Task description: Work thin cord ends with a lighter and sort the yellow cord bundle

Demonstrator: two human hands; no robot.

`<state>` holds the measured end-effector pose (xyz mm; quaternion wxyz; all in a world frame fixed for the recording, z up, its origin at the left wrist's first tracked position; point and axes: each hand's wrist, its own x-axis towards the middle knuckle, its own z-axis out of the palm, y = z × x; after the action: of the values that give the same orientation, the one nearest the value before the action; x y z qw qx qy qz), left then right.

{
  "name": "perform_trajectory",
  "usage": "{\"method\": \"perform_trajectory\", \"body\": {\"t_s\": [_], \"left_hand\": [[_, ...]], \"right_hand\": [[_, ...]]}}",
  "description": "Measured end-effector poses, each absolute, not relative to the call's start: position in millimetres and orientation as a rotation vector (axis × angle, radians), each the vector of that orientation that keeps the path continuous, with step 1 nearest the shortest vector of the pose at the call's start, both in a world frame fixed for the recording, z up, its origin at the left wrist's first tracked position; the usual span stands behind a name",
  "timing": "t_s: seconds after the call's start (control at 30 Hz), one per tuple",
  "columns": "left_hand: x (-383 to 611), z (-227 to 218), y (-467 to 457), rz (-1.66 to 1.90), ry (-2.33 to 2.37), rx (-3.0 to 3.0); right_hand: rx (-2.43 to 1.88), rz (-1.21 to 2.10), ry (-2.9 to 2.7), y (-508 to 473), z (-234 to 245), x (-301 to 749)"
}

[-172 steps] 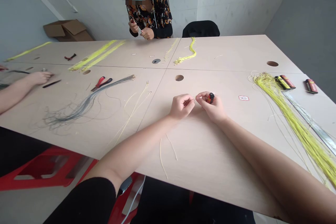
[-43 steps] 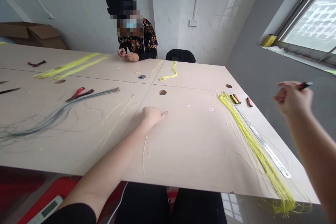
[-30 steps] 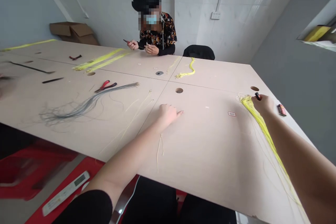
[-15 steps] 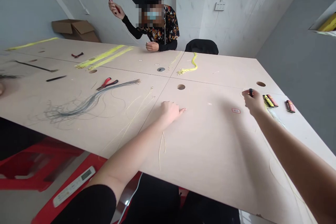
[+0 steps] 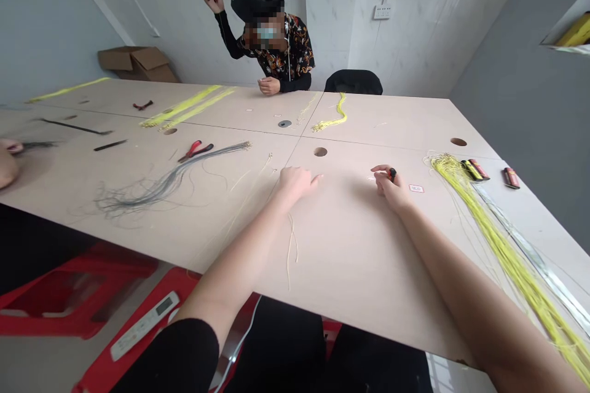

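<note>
Two bare hands are reaching out over the near edge of the table (image 5: 364, 301): the left hand (image 5: 298, 185) is resting open and empty on the top, with loose cream wires (image 5: 291, 245) just below it, while the right hand (image 5: 389, 190) is pinching a small black-and-red object (image 5: 392, 174) in its fingertips, just beside a paper label (image 5: 416, 188). A bundle of yellow wires (image 5: 502, 252) is lying along a steel ruler (image 5: 530, 252) toward the table's right edge, well apart from both hands.

On the pale wooden surface (image 5: 350, 245) are laid a bundle of yellow wires (image 5: 502, 252), grey wires (image 5: 157, 181) and red-handled pliers (image 5: 196, 150).
</note>
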<state>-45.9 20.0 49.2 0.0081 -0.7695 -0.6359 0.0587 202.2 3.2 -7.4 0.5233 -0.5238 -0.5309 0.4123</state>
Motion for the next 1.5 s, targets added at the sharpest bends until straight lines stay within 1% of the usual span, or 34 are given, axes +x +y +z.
{"method": "perform_trajectory", "body": {"t_s": [0.07,0.17,0.23,0.33,0.47,0.83,0.97,1.07,1.2,1.3,1.37,1.5], "left_hand": [[-59,50,28,0.018,-2.123,-2.298],[-83,50,39,-0.195,-2.382,-2.02],[-99,49,44,-0.231,-2.51,-1.842],[-114,50,48,-0.162,-2.618,-1.807],[-120,52,49,-0.028,-2.613,-1.897],[-120,39,51,-0.003,-2.562,-1.889],[-119,36,50,-0.034,-2.514,-1.937],[-120,33,50,-0.126,-2.476,-1.973],[-115,30,51,-0.301,-2.331,-2.052],[-99,27,51,-0.395,-2.137,-2.219],[-83,24,48,-0.436,-1.9,-2.419],[-47,17,32,-0.541,-1.245,-2.764]], "right_hand": [[-1.242,1.022,-1.299,4,-8,206],[-1.274,0.935,-1.47,4,-7,205],[-1.294,0.867,-1.573,3,-5,203],[-1.306,0.837,-1.628,3,-3,202],[-1.293,0.841,-1.632,3,-2,203],[-1.371,0.838,-1.735,1,4,201],[-1.39,0.84,-1.752,0,5,200],[-1.383,0.832,-1.77,0,5,199],[-1.373,0.848,-1.746,0,5,200],[-1.356,0.875,-1.696,1,4,201],[-1.347,0.886,-1.685,2,4,201],[-1.341,0.88,-1.685,1,4,201]]}}
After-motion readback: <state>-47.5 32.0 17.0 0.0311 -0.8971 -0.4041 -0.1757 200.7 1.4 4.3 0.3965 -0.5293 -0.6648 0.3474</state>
